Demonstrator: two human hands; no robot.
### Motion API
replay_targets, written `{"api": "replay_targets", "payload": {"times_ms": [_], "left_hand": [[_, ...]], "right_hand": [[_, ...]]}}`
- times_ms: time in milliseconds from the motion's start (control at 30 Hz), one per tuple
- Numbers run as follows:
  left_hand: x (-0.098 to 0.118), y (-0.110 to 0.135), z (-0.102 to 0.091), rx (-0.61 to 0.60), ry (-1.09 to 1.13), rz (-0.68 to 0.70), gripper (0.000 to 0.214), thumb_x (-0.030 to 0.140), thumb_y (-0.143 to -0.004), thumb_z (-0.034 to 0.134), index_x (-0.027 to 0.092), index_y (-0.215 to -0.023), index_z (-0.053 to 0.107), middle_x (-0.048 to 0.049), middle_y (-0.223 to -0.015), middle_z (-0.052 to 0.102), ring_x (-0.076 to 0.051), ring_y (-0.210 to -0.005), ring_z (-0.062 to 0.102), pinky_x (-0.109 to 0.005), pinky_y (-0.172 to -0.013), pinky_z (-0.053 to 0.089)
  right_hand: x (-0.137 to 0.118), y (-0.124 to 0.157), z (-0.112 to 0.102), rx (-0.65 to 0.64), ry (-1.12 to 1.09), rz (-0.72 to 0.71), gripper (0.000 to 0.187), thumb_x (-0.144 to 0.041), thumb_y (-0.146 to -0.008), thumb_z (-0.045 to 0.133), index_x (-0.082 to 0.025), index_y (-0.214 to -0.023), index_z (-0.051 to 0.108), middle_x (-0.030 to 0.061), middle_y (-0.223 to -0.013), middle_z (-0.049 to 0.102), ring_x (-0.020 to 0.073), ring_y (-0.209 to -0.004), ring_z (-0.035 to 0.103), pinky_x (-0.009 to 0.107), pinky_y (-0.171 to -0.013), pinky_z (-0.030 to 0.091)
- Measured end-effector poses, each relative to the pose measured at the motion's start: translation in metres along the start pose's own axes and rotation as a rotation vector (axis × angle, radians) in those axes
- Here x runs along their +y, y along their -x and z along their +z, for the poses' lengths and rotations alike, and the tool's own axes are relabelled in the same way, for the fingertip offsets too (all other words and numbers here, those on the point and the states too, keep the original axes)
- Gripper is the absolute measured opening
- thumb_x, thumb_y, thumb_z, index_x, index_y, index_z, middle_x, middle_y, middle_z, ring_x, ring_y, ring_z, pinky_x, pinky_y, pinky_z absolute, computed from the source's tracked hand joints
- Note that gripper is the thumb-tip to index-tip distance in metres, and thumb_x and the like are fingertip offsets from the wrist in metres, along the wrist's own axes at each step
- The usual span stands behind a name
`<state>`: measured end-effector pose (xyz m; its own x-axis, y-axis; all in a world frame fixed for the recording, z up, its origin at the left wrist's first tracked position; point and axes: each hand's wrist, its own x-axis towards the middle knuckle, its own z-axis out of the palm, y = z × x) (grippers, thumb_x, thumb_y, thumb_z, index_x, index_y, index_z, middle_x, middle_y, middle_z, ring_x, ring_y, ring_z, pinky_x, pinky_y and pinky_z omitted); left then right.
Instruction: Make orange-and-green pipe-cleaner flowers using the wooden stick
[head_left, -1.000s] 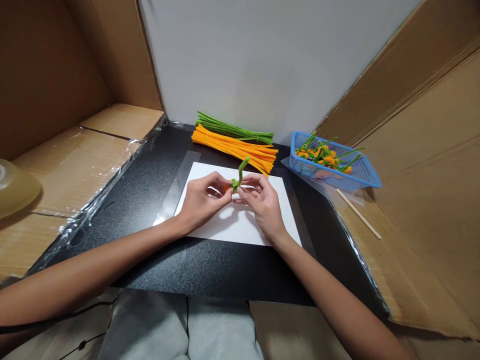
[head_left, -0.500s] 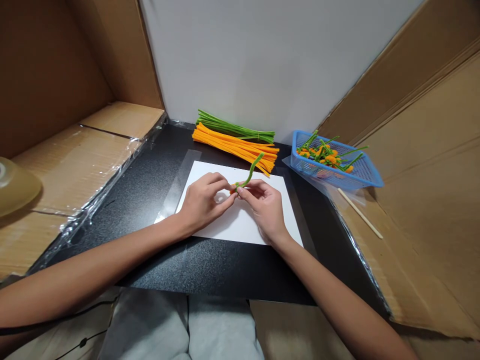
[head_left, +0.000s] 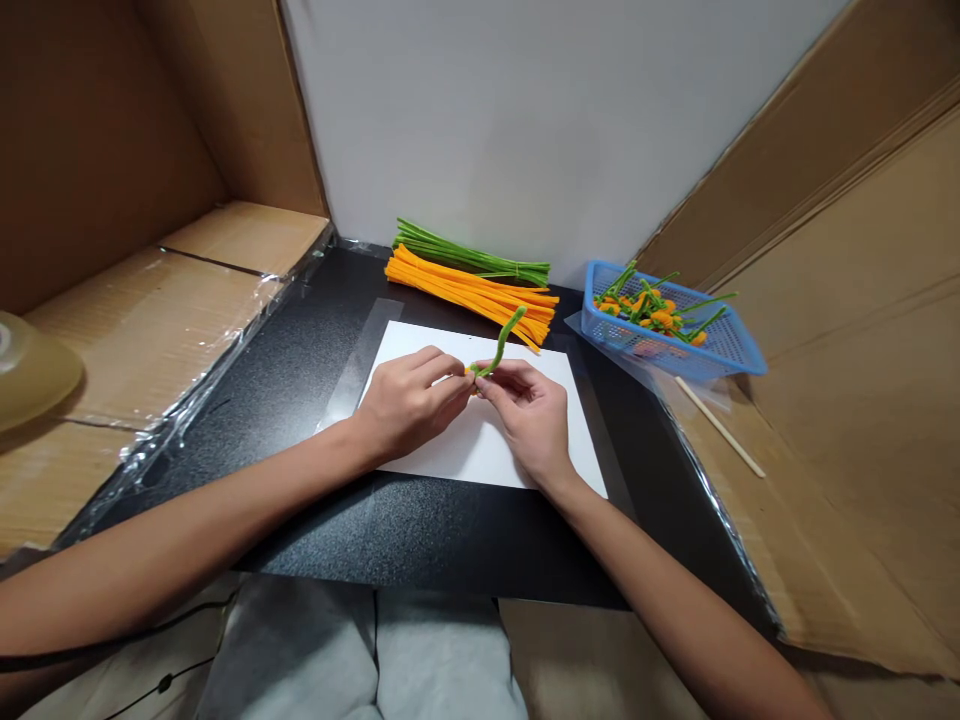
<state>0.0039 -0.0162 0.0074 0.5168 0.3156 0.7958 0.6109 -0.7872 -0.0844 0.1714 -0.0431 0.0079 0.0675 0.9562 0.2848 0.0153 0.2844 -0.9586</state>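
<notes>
Shifted since the earlier view: left hand [head_left: 409,405] and right hand [head_left: 529,420] now closer, both pinching narrowly on a green pipe cleaner [head_left: 501,340] above the white card [head_left: 487,450]. Slack fingers could drop it; the orange pipe-cleaner bundle [head_left: 465,285] and blue plastic basket [head_left: 600,290] lie beyond.

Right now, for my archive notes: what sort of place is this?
Probably a small makeshift craft bench: a black tabletop walled in by cardboard, bundled orange pipe cleaners and green pipe cleaners, and a blue basket of twisted pieces.
</notes>
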Motion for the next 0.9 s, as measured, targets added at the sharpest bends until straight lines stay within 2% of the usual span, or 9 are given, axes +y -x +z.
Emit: {"api": "replay_targets", "payload": {"times_ms": [167,267,400,500,600,767,900], "left_hand": [[-0.006,-0.002,-0.005,-0.082,-0.110,0.150,0.017,0.019,-0.093,0.055,0.019,-0.080,0.065,-0.0020,-0.078,0.070,-0.015,-0.071,0.062,-0.027,-0.059,0.045],[-0.008,-0.001,-0.006,-0.114,-0.034,0.096,0.018,0.022,-0.094,0.054,0.020,-0.081,0.066,-0.0025,-0.079,0.070,-0.015,-0.071,0.063,-0.029,-0.060,0.045],[-0.010,-0.001,-0.007,-0.060,0.145,-0.036,0.011,0.025,-0.092,0.058,0.023,-0.090,0.068,-0.0029,-0.085,0.071,-0.016,-0.076,0.065,-0.030,-0.064,0.049],[-0.009,-0.001,-0.008,-0.038,0.190,-0.082,0.008,0.025,-0.090,0.061,0.024,-0.090,0.069,-0.0025,-0.086,0.072,-0.016,-0.077,0.066,-0.030,-0.066,0.050],[-0.008,-0.002,-0.009,-0.026,0.147,-0.067,0.008,0.024,-0.090,0.062,0.023,-0.089,0.069,-0.0019,-0.086,0.074,-0.015,-0.076,0.066,-0.029,-0.065,0.050],[-0.009,-0.002,-0.010,-0.001,0.047,0.047,0.008,0.023,-0.090,0.061,0.021,-0.091,0.069,-0.0014,-0.086,0.075,-0.015,-0.073,0.067,-0.029,-0.062,0.049],[-0.010,-0.003,-0.011,-0.059,0.150,-0.012,0.011,0.026,-0.092,0.059,0.022,-0.092,0.069,-0.0037,-0.089,0.073,-0.015,-0.074,0.067,-0.029,-0.064,0.050]], "right_hand": [[-0.002,0.002,0.001,0.000,0.039,-0.018,0.014,-0.027,-0.078,0.076,-0.020,-0.090,0.075,0.0046,-0.093,0.076,0.0181,-0.083,0.071,0.036,-0.085,0.060],[-0.004,0.002,0.001,-0.005,0.075,-0.056,0.012,-0.026,-0.081,0.073,-0.020,-0.091,0.075,0.0047,-0.095,0.075,0.0178,-0.084,0.070,0.036,-0.085,0.060],[-0.006,0.002,0.000,-0.006,0.101,-0.074,0.012,-0.028,-0.082,0.072,-0.021,-0.092,0.073,0.0046,-0.095,0.072,0.0176,-0.085,0.069,0.034,-0.081,0.059],[-0.008,0.002,-0.001,-0.011,0.088,-0.068,0.013,-0.029,-0.082,0.072,-0.021,-0.092,0.072,0.0045,-0.097,0.071,0.0172,-0.086,0.068,0.032,-0.080,0.059],[-0.009,0.002,-0.001,-0.015,0.060,-0.061,0.012,-0.028,-0.082,0.073,-0.021,-0.092,0.071,0.0038,-0.097,0.069,0.0166,-0.086,0.068,0.031,-0.079,0.059],[-0.009,0.003,0.001,-0.014,0.045,-0.065,0.014,-0.030,-0.080,0.075,-0.021,-0.090,0.071,0.0037,-0.095,0.069,0.0169,-0.084,0.067,0.031,-0.077,0.060],[-0.007,0.004,0.002,-0.007,0.070,-0.097,0.013,-0.033,-0.082,0.073,-0.022,-0.087,0.070,0.0044,-0.095,0.068,0.0185,-0.087,0.067,0.034,-0.080,0.060]]}}
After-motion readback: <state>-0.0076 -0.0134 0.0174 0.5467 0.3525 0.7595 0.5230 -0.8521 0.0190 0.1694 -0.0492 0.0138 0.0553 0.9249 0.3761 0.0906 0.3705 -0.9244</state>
